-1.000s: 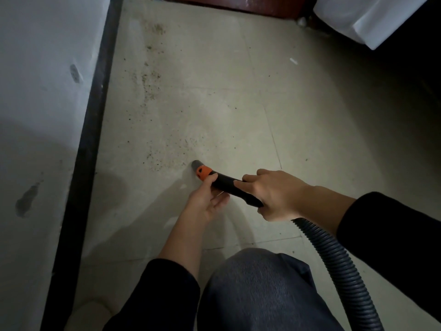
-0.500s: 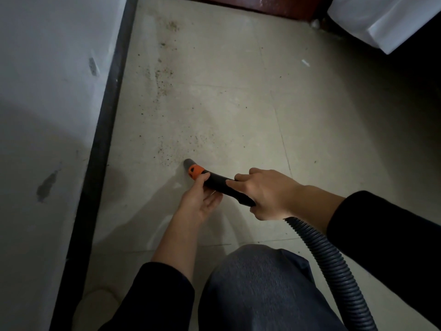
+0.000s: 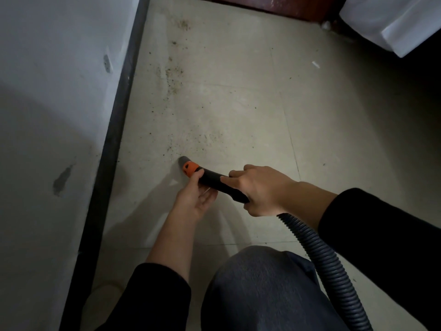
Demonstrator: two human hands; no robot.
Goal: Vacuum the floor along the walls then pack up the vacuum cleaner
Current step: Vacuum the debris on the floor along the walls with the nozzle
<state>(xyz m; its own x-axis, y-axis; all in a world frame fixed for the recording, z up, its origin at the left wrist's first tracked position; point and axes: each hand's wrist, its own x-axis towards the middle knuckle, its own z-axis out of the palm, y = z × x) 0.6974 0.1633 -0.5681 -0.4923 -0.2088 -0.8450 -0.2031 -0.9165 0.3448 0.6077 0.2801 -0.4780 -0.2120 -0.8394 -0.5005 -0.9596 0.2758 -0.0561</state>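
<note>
A black vacuum nozzle (image 3: 213, 178) with an orange collar and grey tip rests its tip on the beige tiled floor (image 3: 238, 103), at the near edge of a trail of dark crumbs (image 3: 175, 77). My right hand (image 3: 260, 188) grips the rear of the nozzle where the ribbed grey hose (image 3: 327, 266) joins it. My left hand (image 3: 194, 195) cups the nozzle from below, thumb on top just behind the orange collar. The vacuum body is out of view.
A white wall (image 3: 55, 103) with a black skirting strip (image 3: 112, 149) runs down the left. A dark red door (image 3: 274, 4) lies at the top, white fabric (image 3: 391, 22) at the upper right. My knee (image 3: 262, 290) fills the bottom centre.
The nozzle tip has crept left and forward along the floor toward the crumbs, both hands keeping their grip. The view has shifted slightly right.
</note>
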